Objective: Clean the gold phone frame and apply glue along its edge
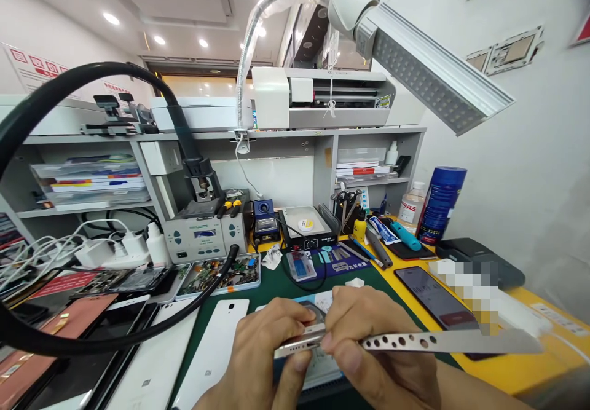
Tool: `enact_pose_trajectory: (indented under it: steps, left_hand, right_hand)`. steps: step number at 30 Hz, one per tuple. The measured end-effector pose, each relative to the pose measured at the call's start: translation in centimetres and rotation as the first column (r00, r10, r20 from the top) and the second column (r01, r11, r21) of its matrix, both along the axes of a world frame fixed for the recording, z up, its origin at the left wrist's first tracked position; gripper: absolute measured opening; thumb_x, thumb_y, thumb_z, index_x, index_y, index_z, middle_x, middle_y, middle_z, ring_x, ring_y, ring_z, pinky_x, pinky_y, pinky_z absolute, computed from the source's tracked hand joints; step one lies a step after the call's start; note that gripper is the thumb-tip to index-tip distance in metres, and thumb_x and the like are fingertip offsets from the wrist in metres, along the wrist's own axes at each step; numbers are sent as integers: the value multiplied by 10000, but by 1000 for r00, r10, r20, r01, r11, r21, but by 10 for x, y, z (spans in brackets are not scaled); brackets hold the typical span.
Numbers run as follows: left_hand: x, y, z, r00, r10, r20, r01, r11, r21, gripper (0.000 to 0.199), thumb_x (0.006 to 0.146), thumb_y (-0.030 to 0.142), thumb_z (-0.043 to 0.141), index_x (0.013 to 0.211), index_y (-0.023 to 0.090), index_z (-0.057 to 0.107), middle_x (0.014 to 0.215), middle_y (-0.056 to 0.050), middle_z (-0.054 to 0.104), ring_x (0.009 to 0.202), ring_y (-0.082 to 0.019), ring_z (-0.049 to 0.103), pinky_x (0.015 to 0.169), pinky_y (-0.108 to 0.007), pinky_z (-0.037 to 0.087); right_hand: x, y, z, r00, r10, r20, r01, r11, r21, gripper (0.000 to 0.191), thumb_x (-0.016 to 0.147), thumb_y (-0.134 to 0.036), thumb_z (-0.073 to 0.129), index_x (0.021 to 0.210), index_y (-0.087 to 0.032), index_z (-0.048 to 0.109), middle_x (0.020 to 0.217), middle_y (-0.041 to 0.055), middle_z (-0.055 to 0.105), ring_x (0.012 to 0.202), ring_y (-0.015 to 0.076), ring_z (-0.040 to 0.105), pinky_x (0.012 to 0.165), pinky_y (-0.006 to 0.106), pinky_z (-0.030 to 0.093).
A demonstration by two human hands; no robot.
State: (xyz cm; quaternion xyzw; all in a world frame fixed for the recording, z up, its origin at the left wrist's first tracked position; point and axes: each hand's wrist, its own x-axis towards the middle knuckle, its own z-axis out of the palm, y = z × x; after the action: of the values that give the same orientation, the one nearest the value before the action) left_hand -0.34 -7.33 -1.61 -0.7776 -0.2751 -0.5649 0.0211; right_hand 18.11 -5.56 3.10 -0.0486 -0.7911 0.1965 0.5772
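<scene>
My left hand [258, 351] is wrapped round a smartphone [295, 345], fingers over its top and thumb below, with the bottom edge and its port and speaker holes facing me. My right hand [375, 330] grips a flat metal pry tool [461, 341] with a row of round holes; its long handle points right. The working end of the tool is hidden behind my right fingers, at the phone's edge. Whether it sits in the seam I cannot tell. Beneath both hands lie a pale blue-and-white sheet [325, 370] and a green mat [221, 304].
White phone back covers [214, 348] lie at left beside a tray of circuit boards [221, 278]. A thick black hose [152, 336] loops across the left. A hot air station [205, 235] stands behind. At right are a phone showing a timer [428, 293] and a blue can [440, 204].
</scene>
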Motion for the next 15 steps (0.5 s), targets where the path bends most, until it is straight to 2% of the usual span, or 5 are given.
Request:
enact_pose_trajectory:
  steps: [5,11,15]
  left_hand:
    - [5,-1,14,995,-34,-92,39,998,44,135,1063,324,453,1060,207,521,923,-51,720,821,-156,726,716,-275,557]
    - [9,-2,10,993,-83,-79,84,997,0,109,1052,310,468,1029,209,503,907,-71,718,834,-199,724,719,-329,564]
    - [5,-1,8,987,-105,-124,112,992,50,106,1048,282,459,1063,184,496,932,-134,732,855,-237,730,685,-345,570]
  right_hand:
    - [-6,-6,-1,999,-43,6,43,999,-5,146,1008,-259,551,914,-215,653,725,8,705,649,140,631,671,287,489]
    - [-14,-17,-9,995,-91,-48,86,992,-96,188,1014,-304,547,882,-231,658,704,17,687,651,163,631,702,303,530]
    - [-9,-14,-6,998,-56,5,56,996,-62,167,1004,-297,556,883,-234,652,705,14,682,640,162,622,667,300,515]
